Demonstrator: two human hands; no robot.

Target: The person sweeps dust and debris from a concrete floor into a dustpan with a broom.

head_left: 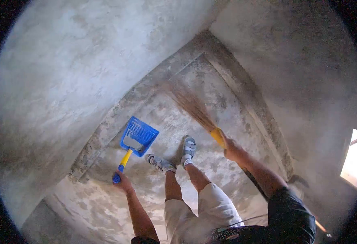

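My left hand [124, 183] is closed around the blue end of a dustpan's handle. The blue dustpan [149, 140] has a ribbed pan and a yellow section on its handle. A pale grey patch shows inside the pan, close to the handle. In my right hand [232, 149] is a broom [195, 112], gripped at the yellow binding. Its brown bristles fan out toward the upper left, ahead of my feet, and their tips are smeared by motion. The pan lies left of the bristles, apart from them.
The stained concrete floor [162, 110] narrows to a corner ahead, bordered by a raised ledge [255, 91]. Bare plastered walls [76, 61] rise on both sides. My sandalled feet [188, 148] stand between pan and broom. Bright light comes through an opening [351, 162] at right.
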